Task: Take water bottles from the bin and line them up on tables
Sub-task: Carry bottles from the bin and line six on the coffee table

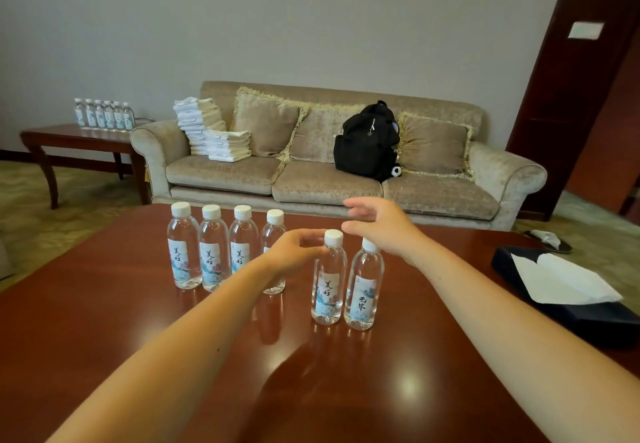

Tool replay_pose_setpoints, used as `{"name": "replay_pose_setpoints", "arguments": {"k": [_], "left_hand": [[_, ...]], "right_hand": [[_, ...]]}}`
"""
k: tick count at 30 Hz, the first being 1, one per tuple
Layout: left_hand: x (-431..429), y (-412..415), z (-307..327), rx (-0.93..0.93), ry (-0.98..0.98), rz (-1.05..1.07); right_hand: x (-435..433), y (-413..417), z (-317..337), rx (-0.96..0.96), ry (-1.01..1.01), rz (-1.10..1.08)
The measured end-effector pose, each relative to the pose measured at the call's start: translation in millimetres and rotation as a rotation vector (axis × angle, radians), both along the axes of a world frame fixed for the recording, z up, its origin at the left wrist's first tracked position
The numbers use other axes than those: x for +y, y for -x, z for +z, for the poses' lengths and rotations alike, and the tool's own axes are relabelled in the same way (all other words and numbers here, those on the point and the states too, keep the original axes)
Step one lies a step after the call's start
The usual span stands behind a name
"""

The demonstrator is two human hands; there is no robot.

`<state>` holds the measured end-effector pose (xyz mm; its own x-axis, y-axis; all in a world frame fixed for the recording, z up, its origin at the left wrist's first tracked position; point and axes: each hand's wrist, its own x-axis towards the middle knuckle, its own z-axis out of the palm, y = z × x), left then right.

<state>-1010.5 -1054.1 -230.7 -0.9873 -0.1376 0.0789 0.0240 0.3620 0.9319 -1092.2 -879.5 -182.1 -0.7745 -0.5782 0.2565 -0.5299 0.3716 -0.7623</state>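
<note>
Presently: left hand [294, 252], my grip on near bottle [329, 285] unclear; right hand [379, 226], fingers spread, above neighbour bottle [363, 290]. Risk: a nudge topples both.

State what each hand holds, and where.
Left hand touches a front bottle at its neck, under the cap; grip cannot be told. Right hand holds nothing.

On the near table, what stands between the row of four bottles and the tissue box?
Two upright bottles, side by side, with the left hand and right hand at their caps; head view.
</note>
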Motion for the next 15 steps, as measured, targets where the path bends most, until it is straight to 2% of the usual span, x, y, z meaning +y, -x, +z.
{"name": "replay_pose_setpoints", "arguments": {"k": [3, 7, 10, 15], "left_hand": [[-2.9, -7.6, 1.8, -0.021, 0.018, 0.026], [-3.9, -16.9, 2.3, -0.076, 0.037, 0.035], [-3.0, -22.5, -5.7, -0.127, 0.037, 0.005], [-1.3, -21.9, -19.9, -0.161, -0.004, -0.002]], "right_hand": [[-19.3, -3.7, 7.2, 0.176, -0.294, 0.043], [-36.3, 1.8, 5.8, 0.29, -0.587, 0.018], [-43.4, 4.8, 1.3, 0.309, -0.688, 0.012], [-43.5, 7.3, 2.1, 0.29, -0.717, 0.05]]}}
